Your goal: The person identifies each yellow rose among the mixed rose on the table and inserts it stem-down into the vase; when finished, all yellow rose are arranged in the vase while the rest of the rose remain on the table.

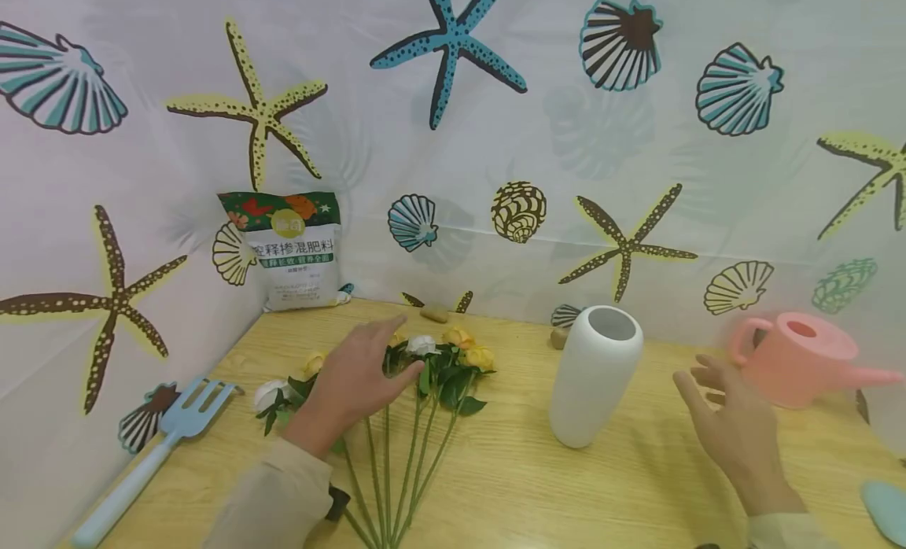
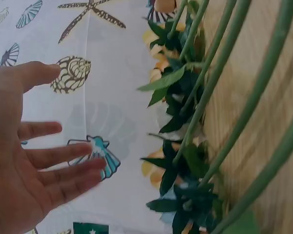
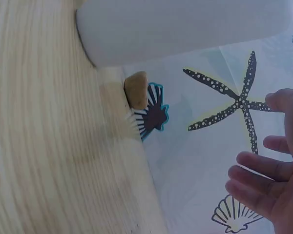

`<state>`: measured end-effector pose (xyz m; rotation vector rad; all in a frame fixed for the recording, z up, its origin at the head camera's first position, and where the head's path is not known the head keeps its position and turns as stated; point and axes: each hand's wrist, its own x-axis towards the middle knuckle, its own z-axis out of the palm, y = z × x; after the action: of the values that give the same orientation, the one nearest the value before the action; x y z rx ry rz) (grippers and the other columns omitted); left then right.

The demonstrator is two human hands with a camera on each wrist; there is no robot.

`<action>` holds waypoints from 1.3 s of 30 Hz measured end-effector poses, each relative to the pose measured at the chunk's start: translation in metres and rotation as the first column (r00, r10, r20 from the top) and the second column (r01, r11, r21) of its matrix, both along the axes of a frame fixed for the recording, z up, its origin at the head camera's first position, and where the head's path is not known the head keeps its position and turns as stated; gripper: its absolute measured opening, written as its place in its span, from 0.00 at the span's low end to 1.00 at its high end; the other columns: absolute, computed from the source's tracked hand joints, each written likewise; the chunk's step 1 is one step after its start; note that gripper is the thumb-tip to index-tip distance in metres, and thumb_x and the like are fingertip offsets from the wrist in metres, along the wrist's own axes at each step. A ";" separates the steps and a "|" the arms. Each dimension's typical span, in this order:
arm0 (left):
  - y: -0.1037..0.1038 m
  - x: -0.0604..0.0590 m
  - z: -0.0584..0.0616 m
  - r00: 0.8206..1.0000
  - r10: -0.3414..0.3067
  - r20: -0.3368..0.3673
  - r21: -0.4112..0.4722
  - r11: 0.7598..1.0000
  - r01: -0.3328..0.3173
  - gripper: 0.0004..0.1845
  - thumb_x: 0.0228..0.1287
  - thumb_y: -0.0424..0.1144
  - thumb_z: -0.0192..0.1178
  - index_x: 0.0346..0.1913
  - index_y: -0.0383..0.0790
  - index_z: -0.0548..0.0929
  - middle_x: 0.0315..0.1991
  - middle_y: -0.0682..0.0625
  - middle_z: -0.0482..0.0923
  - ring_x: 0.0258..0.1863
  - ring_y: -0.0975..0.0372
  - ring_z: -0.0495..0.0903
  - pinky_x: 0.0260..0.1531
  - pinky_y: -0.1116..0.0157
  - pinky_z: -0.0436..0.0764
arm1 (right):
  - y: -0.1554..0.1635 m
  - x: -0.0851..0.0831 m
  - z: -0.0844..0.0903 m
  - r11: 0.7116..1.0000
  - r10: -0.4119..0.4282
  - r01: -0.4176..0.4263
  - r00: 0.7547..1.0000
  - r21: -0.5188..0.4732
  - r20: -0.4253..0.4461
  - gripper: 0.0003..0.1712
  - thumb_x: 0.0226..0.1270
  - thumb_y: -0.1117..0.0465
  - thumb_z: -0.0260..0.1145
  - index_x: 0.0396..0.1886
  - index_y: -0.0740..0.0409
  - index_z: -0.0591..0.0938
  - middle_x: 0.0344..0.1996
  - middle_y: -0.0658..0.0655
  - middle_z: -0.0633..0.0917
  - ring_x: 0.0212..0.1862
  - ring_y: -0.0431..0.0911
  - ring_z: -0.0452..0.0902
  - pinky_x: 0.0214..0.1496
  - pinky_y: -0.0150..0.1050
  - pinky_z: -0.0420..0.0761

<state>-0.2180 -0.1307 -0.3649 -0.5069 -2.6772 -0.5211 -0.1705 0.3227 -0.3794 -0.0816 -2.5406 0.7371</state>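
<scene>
My left hand (image 1: pixel 357 376) hovers over a bunch of long-stemmed flowers, its thumb and fingers spread with nothing between them. The yellow roses (image 1: pixel 480 357) and white roses (image 1: pixel 423 345) fan out beneath it, and their green stems (image 1: pixel 385 462) run toward the table's front edge. Some blooms are hidden behind the hand. In the left wrist view, dark green leaves (image 2: pixel 173 168) and stems lie beside the hand. A tall white vase (image 1: pixel 593 380) stands upright in the middle. To its right, my right hand (image 1: pixel 736 431) is held apart from it, fingers loosely extended, holding nothing.
A pink watering can (image 1: pixel 796 360) stands at the back right. On the left lies a light blue garden fork (image 1: pixel 159 455), with a fertilizer bag (image 1: pixel 300 254) behind. Small brown stones (image 1: pixel 434 314) sit along the patterned curtain (image 1: pixel 453 156). A pale blue object (image 1: pixel 888 510) shows at the right edge.
</scene>
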 end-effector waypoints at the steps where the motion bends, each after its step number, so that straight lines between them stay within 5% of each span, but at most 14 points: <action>1: 0.004 0.001 -0.001 0.999 -0.027 0.030 0.041 0.999 0.025 0.36 0.64 0.54 0.68 0.70 0.40 0.73 0.60 0.39 0.80 0.52 0.45 0.83 0.48 0.46 0.83 | -0.004 0.001 0.000 0.997 0.007 -0.009 1.000 -0.072 -0.028 0.27 0.75 0.49 0.62 0.64 0.62 0.77 0.49 0.57 0.89 0.46 0.47 0.88 0.48 0.38 0.84; 4: 0.016 0.004 -0.006 0.988 -0.100 0.115 0.116 0.989 0.087 0.24 0.65 0.46 0.69 0.61 0.40 0.80 0.47 0.44 0.86 0.38 0.55 0.85 0.38 0.55 0.84 | -0.015 0.000 0.001 0.956 0.061 -0.090 0.992 -0.278 -0.110 0.20 0.74 0.56 0.65 0.59 0.61 0.80 0.39 0.34 0.88 0.36 0.26 0.84 0.41 0.17 0.78; 6: 0.023 0.006 -0.010 0.974 -0.141 0.176 0.143 0.983 0.116 0.19 0.65 0.43 0.69 0.56 0.41 0.82 0.41 0.47 0.86 0.33 0.60 0.83 0.33 0.60 0.82 | -0.022 0.000 0.002 0.899 0.117 -0.171 0.981 -0.403 -0.155 0.17 0.75 0.61 0.64 0.59 0.61 0.80 0.38 0.26 0.84 0.35 0.24 0.83 0.43 0.18 0.80; 13: 0.035 0.008 -0.024 0.897 -0.270 0.350 0.228 0.953 0.198 0.13 0.66 0.37 0.67 0.51 0.38 0.82 0.35 0.51 0.86 0.26 0.65 0.80 0.30 0.63 0.80 | -0.040 -0.001 -0.002 0.639 0.343 -0.446 0.894 -0.627 -0.287 0.20 0.77 0.69 0.57 0.65 0.63 0.75 0.47 0.39 0.88 0.46 0.32 0.86 0.47 0.28 0.85; 16: 0.038 0.008 -0.029 0.857 -0.315 0.407 0.251 0.941 0.227 0.13 0.67 0.37 0.67 0.51 0.37 0.82 0.33 0.50 0.85 0.25 0.65 0.80 0.30 0.63 0.80 | -0.045 0.000 -0.004 0.596 0.393 -0.478 0.874 -0.645 -0.285 0.23 0.77 0.69 0.56 0.69 0.65 0.71 0.50 0.38 0.87 0.48 0.32 0.85 0.51 0.27 0.83; 19: 0.041 0.009 -0.034 0.827 -0.338 0.449 0.267 0.934 0.237 0.14 0.67 0.37 0.67 0.51 0.36 0.82 0.32 0.50 0.85 0.25 0.65 0.80 0.30 0.63 0.81 | -0.050 0.002 -0.006 0.620 0.398 -0.456 0.884 -0.638 -0.245 0.25 0.76 0.69 0.58 0.71 0.62 0.71 0.51 0.35 0.85 0.48 0.30 0.84 0.53 0.23 0.80; 24: 0.046 0.012 -0.038 0.794 -0.341 0.503 0.282 0.933 0.222 0.17 0.66 0.37 0.68 0.54 0.33 0.81 0.32 0.48 0.85 0.24 0.64 0.81 0.29 0.62 0.82 | -0.058 0.002 -0.008 0.711 0.364 -0.376 0.920 -0.594 -0.146 0.29 0.74 0.66 0.62 0.72 0.60 0.70 0.53 0.28 0.81 0.55 0.24 0.77 0.56 0.19 0.77; 30: 0.048 0.015 -0.038 0.771 -0.337 0.541 0.274 0.937 0.217 0.18 0.64 0.33 0.69 0.56 0.33 0.80 0.30 0.50 0.84 0.21 0.63 0.80 0.29 0.62 0.82 | -0.063 0.001 -0.009 0.773 0.301 -0.282 0.952 -0.568 -0.063 0.30 0.74 0.62 0.64 0.72 0.61 0.69 0.49 0.24 0.79 0.54 0.20 0.75 0.54 0.19 0.77; 39: 0.050 0.015 -0.042 0.761 -0.334 0.556 0.292 0.936 0.198 0.20 0.59 0.31 0.72 0.54 0.32 0.81 0.27 0.51 0.83 0.19 0.62 0.80 0.26 0.64 0.80 | -0.064 0.004 -0.008 0.818 0.274 -0.220 0.962 -0.531 0.023 0.33 0.76 0.53 0.63 0.75 0.56 0.67 0.61 0.48 0.80 0.52 0.18 0.74 0.54 0.19 0.76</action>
<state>-0.2031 -0.0809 -0.4068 -0.7748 -3.0879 -1.2322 -0.1665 0.2587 -0.3872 0.0352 -2.3880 1.5588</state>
